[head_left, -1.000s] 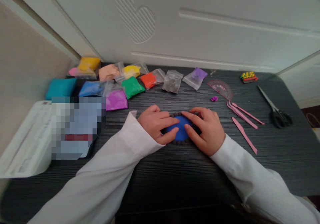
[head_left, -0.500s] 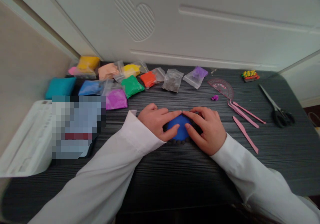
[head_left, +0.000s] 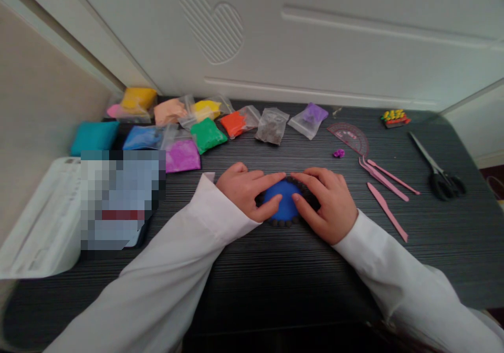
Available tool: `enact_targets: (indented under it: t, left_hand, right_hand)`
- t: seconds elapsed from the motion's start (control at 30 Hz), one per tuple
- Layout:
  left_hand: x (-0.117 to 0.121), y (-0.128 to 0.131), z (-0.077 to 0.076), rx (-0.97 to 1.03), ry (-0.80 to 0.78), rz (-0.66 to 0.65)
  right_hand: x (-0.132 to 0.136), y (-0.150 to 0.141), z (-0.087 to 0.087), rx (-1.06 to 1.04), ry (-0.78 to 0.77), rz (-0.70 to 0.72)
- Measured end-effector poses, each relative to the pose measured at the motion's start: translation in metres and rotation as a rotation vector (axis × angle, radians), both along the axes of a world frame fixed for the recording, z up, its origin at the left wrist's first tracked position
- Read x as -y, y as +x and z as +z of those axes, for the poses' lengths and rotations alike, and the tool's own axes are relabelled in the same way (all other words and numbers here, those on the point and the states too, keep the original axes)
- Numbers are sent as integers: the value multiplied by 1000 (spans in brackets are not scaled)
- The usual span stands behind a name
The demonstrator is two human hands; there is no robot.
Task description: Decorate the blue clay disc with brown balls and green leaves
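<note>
A round piece of blue clay [head_left: 282, 201] lies on the dark table, edged with a row of small black clay balls [head_left: 282, 223]. My left hand [head_left: 249, 191] curls round its left side, thumb on the blue surface and index finger at the far rim. Round the right side curls my right hand [head_left: 328, 203], its thumb near the blue edge and its index fingertip on the black balls at the far rim. The two index fingertips are close together with a small gap. Both palms hide parts of the side rims.
Bags of coloured clay, including a green one [head_left: 208, 135], line the back left. A phone [head_left: 136, 232], mostly pixelated, and a white packet [head_left: 43, 221] lie left. On the right are a protractor [head_left: 350, 136], pink tweezers [head_left: 384, 179], a pink knife [head_left: 388, 211] and scissors [head_left: 437, 169].
My right index fingertip has shifted slightly right along the far rim, away from the left one, showing black balls between them. My left hand has barely moved.
</note>
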State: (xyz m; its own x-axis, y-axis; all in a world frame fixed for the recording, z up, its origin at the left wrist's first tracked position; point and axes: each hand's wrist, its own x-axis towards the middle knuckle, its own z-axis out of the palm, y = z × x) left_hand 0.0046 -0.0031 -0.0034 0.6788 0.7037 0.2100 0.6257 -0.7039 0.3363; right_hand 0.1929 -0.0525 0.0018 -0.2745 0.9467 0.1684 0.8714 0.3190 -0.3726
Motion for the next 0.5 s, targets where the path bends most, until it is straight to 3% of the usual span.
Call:
enact_targets:
  t: [0.3,0.5]
  left_hand:
    - [0,0,0,7,-13,-8]
    - [1,0,1,83,-14,53]
  right_hand:
    - [-1,0,1,6,-19,6]
    - [0,0,1,-20,4,11]
